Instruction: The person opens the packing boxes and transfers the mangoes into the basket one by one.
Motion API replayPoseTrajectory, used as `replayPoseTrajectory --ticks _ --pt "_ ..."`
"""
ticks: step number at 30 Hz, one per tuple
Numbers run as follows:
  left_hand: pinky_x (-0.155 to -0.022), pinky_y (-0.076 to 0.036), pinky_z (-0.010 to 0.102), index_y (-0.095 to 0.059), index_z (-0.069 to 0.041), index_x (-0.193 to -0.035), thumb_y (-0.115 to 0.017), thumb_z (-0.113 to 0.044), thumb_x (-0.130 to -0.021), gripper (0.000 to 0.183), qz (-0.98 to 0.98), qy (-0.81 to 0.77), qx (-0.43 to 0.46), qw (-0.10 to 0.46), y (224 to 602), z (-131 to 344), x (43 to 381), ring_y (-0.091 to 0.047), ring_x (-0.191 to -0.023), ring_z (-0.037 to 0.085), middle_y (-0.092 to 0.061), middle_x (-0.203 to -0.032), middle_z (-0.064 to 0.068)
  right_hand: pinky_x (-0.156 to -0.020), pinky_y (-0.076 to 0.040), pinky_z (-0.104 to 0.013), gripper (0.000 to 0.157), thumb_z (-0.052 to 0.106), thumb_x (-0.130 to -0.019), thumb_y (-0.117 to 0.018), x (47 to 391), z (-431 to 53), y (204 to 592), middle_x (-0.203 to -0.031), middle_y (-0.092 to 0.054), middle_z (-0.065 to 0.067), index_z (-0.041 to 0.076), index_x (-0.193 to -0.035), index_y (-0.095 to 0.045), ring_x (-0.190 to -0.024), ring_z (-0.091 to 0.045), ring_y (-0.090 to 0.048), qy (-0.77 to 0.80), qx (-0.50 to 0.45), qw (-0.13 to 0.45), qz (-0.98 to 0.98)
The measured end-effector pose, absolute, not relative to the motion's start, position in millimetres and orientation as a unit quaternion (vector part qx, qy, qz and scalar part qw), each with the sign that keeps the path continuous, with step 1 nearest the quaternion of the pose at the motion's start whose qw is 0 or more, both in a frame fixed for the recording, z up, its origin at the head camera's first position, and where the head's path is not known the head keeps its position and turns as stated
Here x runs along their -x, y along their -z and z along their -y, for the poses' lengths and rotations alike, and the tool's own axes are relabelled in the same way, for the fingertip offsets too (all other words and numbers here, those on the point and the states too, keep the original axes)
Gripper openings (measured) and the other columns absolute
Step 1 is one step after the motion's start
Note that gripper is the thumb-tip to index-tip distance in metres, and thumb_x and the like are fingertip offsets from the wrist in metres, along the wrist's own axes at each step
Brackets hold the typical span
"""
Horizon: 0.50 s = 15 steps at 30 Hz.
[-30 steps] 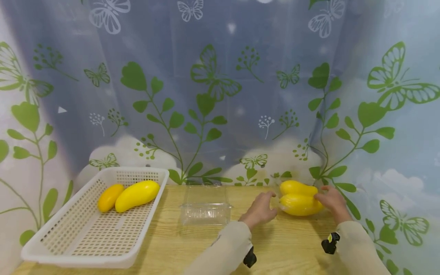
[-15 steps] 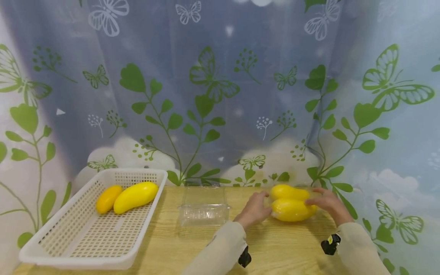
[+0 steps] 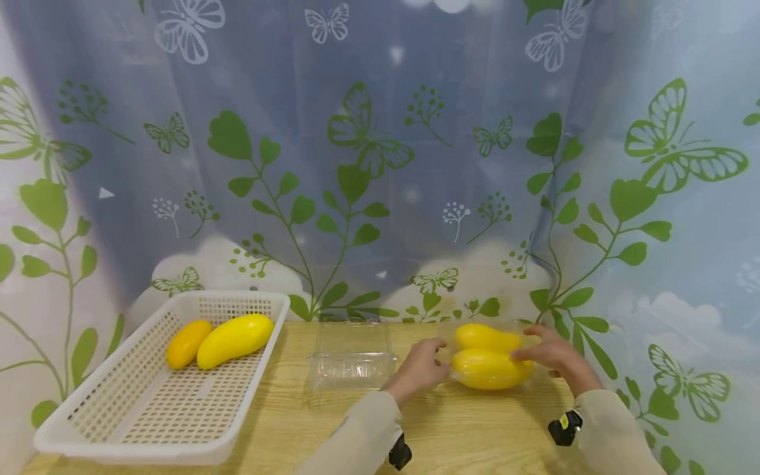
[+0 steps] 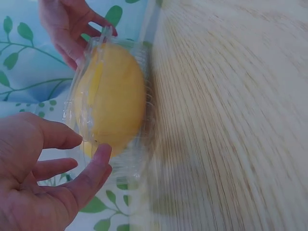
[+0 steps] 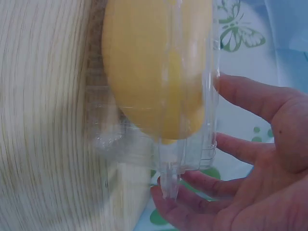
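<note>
Two yellow mangoes, a nearer one (image 3: pixel 489 371) and a farther one (image 3: pixel 483 337), lie side by side inside a lidded clear plastic clamshell box (image 5: pixel 195 156). My left hand (image 3: pixel 418 369) is at the box's left end, thumb and fingertips pinching its rim in the left wrist view. At the opposite end my right hand (image 3: pixel 558 359) grips the rim. In the right wrist view its thumb is against the lid side and its fingers (image 5: pixel 207 183) curl at the projecting edge. The box stands low over the wooden table (image 3: pixel 475 435).
Left of my hands stands another clear plastic box (image 3: pixel 353 371), its lid raised at the back. A white perforated basket (image 3: pixel 136 452) at the far left holds an orange-yellow mango (image 3: pixel 189 344) and a longer yellow mango (image 3: pixel 235 340). A patterned curtain (image 3: pixel 380 218) hangs behind the table.
Both hands and the box with the mangoes have moved left and slightly nearer. The left hand has come up against the box's left end. The basket and other box stay put.
</note>
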<state>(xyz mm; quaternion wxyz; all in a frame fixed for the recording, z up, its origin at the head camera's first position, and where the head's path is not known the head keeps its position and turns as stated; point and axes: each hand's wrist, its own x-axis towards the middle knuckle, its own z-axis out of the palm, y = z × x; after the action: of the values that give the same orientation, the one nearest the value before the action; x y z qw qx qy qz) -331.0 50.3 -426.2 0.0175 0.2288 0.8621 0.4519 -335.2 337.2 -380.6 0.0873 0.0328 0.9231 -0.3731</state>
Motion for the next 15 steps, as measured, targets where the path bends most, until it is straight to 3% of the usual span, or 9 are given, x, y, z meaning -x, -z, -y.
replayPoseTrajectory --ticks 2,5,10,15 --pt "-0.077 -0.058 0.033 -0.054 0.002 -0.144 -0.065 -0.004 -0.093 0.052 -0.865 -0.449 -0.224 0.019 427.2 -45.9 330.5 -0.069 -0.104 0.025 -0.057 -0.145 0.026 -0.092 -0.050 -0.060 0.091 0.036 -0.093 -0.075 333.2 -332.7 381.2 -0.159 -0.017 -0.039 -0.003 -0.157 -0.025 -0.134 -0.058 -0.039 0.372 -0.030 0.086 -0.924" --pt "-0.065 -0.051 0.027 -0.052 0.003 -0.146 -0.063 -0.001 -0.092 0.055 -0.864 -0.453 -0.220 0.023 427.9 -40.1 329.4 -0.064 -0.085 0.017 -0.056 -0.146 0.027 -0.084 -0.054 -0.054 0.090 0.037 -0.092 -0.076 331.2 -326.3 380.7 -0.156 -0.026 -0.039 -0.004 -0.156 -0.029 -0.129 -0.055 -0.045 0.359 -0.021 0.074 -0.930" --pt "-0.048 -0.035 0.022 -0.047 0.003 -0.150 -0.057 0.004 -0.090 0.061 -0.858 -0.466 -0.214 0.030 429.8 -32.7 325.9 -0.041 -0.055 0.010 -0.054 -0.146 0.029 -0.078 -0.056 -0.050 0.090 0.039 -0.091 -0.077 327.6 -316.4 379.5 -0.153 -0.033 -0.039 -0.006 -0.154 -0.031 -0.124 -0.053 -0.052 0.340 -0.011 0.070 -0.938" --pt "-0.049 -0.034 0.022 -0.043 0.006 -0.151 -0.055 0.005 -0.089 0.063 -0.864 -0.459 -0.208 0.020 430.6 -25.4 318.6 -0.038 -0.056 0.011 -0.052 -0.144 0.030 -0.079 -0.057 -0.052 0.089 0.038 -0.092 -0.075 323.9 -305.4 379.6 -0.153 -0.033 -0.041 -0.006 -0.154 -0.029 -0.124 -0.054 -0.052 0.343 -0.006 0.080 -0.936"
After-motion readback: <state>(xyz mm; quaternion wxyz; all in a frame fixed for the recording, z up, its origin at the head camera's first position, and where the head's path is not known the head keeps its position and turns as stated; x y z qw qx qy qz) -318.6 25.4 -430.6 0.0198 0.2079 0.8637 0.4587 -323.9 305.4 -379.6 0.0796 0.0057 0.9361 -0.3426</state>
